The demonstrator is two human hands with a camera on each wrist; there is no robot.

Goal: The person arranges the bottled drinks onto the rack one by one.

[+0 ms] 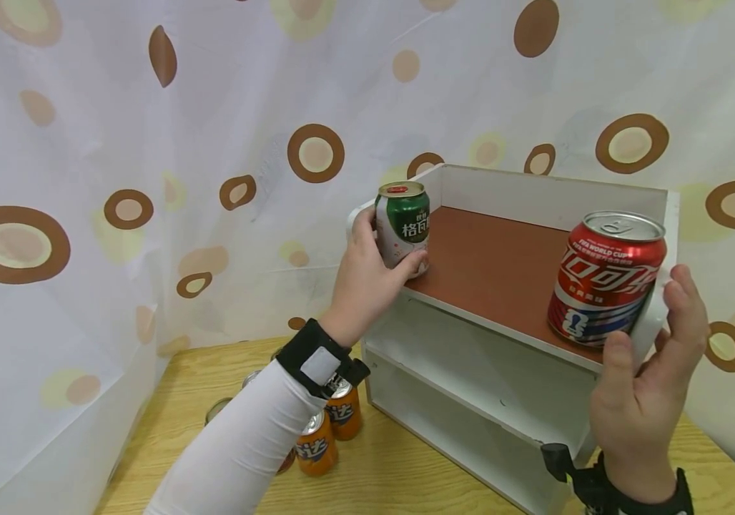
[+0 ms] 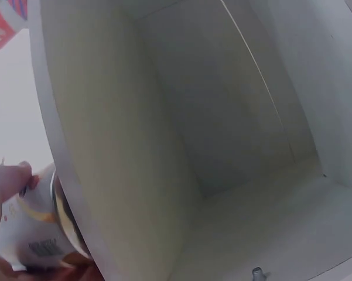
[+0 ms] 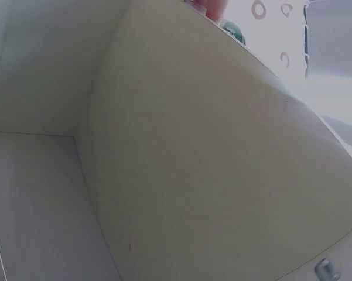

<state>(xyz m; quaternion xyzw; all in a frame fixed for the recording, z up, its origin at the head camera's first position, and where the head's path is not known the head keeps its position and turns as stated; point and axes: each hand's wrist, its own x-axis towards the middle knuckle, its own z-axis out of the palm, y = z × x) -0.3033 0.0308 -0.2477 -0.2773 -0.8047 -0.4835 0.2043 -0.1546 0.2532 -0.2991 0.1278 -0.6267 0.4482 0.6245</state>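
A white shelf unit (image 1: 502,336) with a brown top board (image 1: 490,265) stands on a wooden table. My left hand (image 1: 374,261) grips a green can (image 1: 402,225) that stands upright at the top board's front left corner. In the left wrist view the thumb (image 2: 6,181) lies against this green can (image 2: 35,234) beside the shelf's white wall. A red cola can (image 1: 605,275) stands upright at the board's front right. My right hand (image 1: 657,347) is spread by it: the thumb is under the can's base at the shelf edge, and the fingers are outside the side wall.
Two orange cans (image 1: 316,443) (image 1: 344,409) stand on the wooden table (image 1: 400,465) under my left forearm, with more can tops (image 1: 216,409) behind them. A white curtain with brown circles (image 1: 149,179) closes off the back and left. The shelf's lower compartments (image 2: 252,175) hold nothing.
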